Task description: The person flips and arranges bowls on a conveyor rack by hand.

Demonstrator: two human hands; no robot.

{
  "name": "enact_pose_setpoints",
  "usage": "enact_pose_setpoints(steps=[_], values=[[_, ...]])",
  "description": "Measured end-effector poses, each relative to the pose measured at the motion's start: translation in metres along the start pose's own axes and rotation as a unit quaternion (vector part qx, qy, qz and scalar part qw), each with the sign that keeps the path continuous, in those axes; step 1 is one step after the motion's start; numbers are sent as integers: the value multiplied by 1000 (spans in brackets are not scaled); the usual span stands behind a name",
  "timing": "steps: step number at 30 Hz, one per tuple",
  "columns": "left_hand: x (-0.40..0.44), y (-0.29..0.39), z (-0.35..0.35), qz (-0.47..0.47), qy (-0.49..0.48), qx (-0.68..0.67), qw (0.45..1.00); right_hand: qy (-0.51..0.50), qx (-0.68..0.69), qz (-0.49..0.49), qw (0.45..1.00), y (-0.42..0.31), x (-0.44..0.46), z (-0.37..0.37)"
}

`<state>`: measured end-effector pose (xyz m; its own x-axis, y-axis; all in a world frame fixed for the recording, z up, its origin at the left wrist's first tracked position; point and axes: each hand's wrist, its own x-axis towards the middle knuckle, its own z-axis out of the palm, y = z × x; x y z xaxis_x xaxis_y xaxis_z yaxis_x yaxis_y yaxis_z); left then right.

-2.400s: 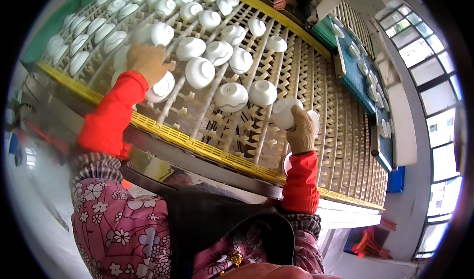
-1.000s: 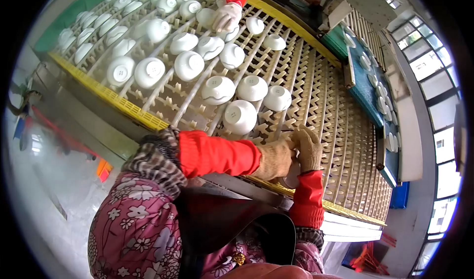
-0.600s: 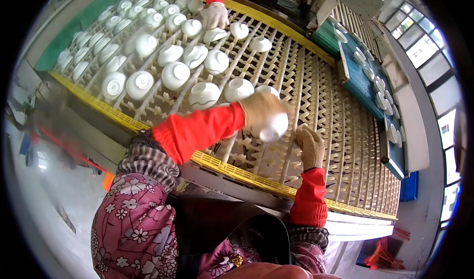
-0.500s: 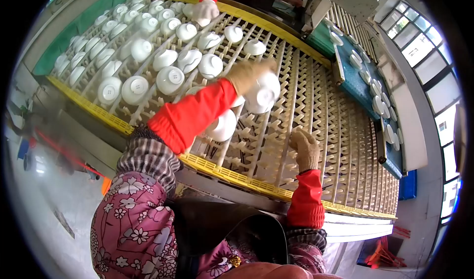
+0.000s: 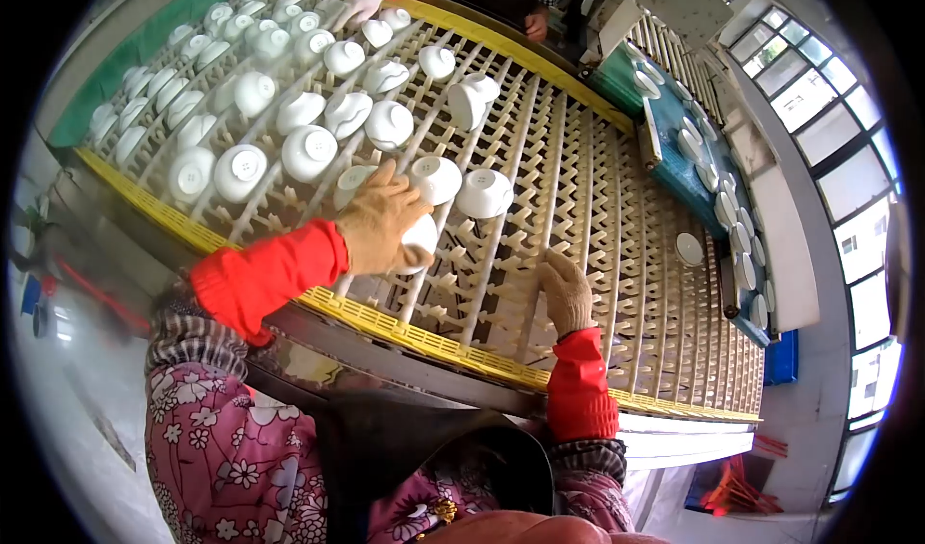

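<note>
My left hand (image 5: 385, 224), in a tan glove, has its fingers spread over a white bowl (image 5: 420, 240) near the front of the slatted rack (image 5: 597, 226). Whether it grips that bowl or only touches it cannot be made out. Two upturned bowls, one at centre (image 5: 436, 179) and one to its right (image 5: 485, 193), stand just beyond the fingers. My right hand (image 5: 564, 289), gloved too, hovers over the rack's front part with its fingers curled together; what is inside them, if anything, is hidden.
Many upturned bowls (image 5: 310, 152) cover the rack's left half. A yellow edge strip (image 5: 424, 342) runs along its front. A co-worker's gloved hand (image 5: 360, 9) is over the far side. Right of the rack, a blue belt (image 5: 679, 159) carries white pieces; one dish (image 5: 689, 249) lies on the rack.
My left hand has moved left and towards me, off the bowl it carried, which now rests at the rack's far middle. The co-worker's hand has shifted left. A dish appears at the rack's right.
</note>
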<state>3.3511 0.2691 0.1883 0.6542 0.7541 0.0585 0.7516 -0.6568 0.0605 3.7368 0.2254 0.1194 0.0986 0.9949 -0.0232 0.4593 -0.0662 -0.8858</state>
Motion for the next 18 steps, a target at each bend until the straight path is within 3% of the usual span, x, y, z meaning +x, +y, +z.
enact_pose_setpoints(steps=[3, 7, 11, 15, 18], values=[[-3, 3, 19, 4, 111, 33, 993, -16, -31, -10, 999, -8, -1, -4], [14, 25, -4, -69, -35, 7, 997, -38, -53, -15, 998, -15, -3, -12], [16, 42, 19, -65, 39, 76, 994, -71, -88, 6, 994, -21, -7, -23], [27, 46, 3, -72, 11, 10, 997, -80, -29, -41, 996, 11, 0, -20], [53, 40, 8, -107, 53, -5, 993, -79, -140, -58, 985, 3, -4, -21]])
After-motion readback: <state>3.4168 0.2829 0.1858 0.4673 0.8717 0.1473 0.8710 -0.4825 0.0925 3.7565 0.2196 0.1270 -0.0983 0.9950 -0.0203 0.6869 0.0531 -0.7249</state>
